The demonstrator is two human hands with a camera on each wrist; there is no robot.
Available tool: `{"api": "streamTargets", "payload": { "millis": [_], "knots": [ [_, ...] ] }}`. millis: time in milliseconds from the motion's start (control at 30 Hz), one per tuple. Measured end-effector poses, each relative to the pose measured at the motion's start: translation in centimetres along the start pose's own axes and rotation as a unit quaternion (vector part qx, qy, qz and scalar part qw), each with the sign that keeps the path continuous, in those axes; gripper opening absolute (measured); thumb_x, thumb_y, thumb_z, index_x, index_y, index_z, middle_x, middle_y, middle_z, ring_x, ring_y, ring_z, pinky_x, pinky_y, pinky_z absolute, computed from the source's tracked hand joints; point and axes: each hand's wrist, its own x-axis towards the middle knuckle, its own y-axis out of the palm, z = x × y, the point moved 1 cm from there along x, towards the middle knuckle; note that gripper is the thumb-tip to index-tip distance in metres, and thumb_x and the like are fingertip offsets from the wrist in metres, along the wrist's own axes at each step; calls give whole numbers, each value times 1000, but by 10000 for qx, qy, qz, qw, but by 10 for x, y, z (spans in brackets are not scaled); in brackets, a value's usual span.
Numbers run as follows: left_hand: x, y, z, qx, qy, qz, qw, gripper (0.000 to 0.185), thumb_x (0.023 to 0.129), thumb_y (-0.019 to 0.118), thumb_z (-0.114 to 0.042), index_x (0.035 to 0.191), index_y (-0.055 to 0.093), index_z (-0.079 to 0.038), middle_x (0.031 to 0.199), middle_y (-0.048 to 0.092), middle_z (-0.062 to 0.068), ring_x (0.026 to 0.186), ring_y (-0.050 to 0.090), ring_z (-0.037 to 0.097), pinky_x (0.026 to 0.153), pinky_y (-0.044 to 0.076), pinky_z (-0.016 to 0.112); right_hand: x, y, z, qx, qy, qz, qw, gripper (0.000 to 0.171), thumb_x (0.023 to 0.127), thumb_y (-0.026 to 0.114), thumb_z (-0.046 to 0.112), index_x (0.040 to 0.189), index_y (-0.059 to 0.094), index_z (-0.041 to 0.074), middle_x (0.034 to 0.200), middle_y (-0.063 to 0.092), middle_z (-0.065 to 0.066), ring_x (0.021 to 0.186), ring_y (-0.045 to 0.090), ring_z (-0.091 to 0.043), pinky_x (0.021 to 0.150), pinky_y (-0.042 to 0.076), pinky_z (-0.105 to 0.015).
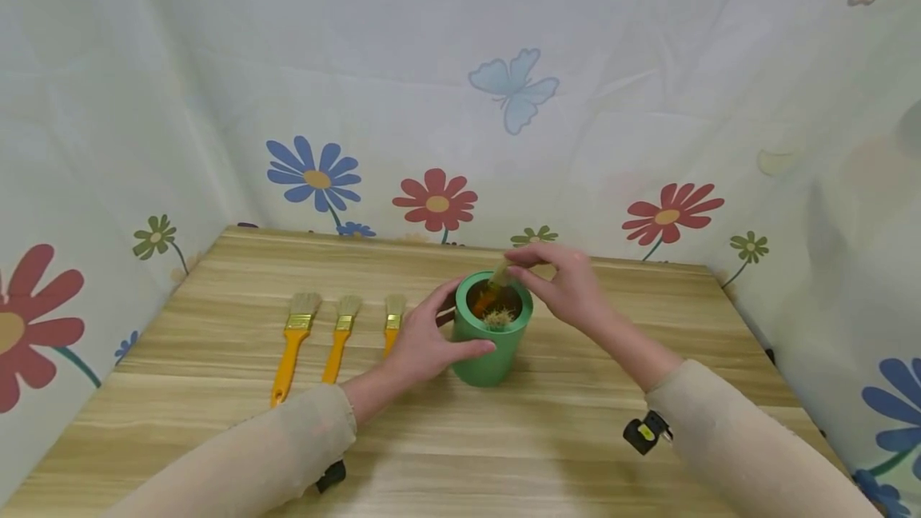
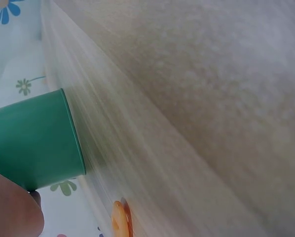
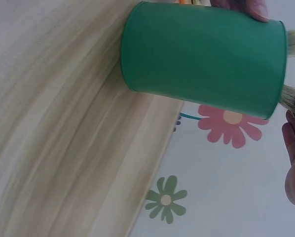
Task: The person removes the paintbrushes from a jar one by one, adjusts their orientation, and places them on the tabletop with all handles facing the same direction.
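A green cylindrical container [image 1: 484, 364] stands upright on the table, tall and round in the right wrist view too [image 3: 202, 59]. My left hand [image 1: 420, 338] holds it from the left, thumb across the front and fingers behind. Over the rim, my right hand [image 1: 568, 286] pinches the pale bristles of a paintbrush [image 1: 499, 276] whose orange handle slants down into the container. Bristles of a second brush [image 1: 498, 317] show inside the opening. The lower parts of both brushes are hidden by the container wall.
Three flat paintbrushes with orange handles lie left of the container: a wide one [image 1: 291, 346], a narrower one [image 1: 340, 342] and one [image 1: 392, 316] partly behind my left hand. The wood-grain table [image 1: 576, 454] meets a flower-printed cloth [image 1: 374, 102] at its back and sides.
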Motion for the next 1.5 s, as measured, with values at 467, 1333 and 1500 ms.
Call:
{"api": "streamTargets", "payload": {
  "millis": [467,1333,1500],
  "knots": [
    [1,0,-1,-16,-29,-17,10000,88,80,98,-30,154,52,-31,147,62,-8,137,59,18,116,49,48,17,-51,16,76,323,-438,9985,21,91,83,1,113,81,3,102,82,-8,93,78,-22,86,58,-14],
    [1,1,4,110,-53,-108,9999,89,78,99,-35,154,52,-33,144,63,-10,136,60,18,114,51,49,3,-146,0,751,1559,-641,9828,26,100,75,4,125,75,-2,96,80,8,71,77,-9,61,61,-22],
    [1,1,4,77,-55,-91,9999,90,78,99,-36,154,52,-33,144,63,-10,137,59,19,114,51,50,-11,-139,-17,357,1886,-274,9810,27,99,79,12,123,77,-1,97,79,11,78,72,-3,67,56,-14]
  ]
}}
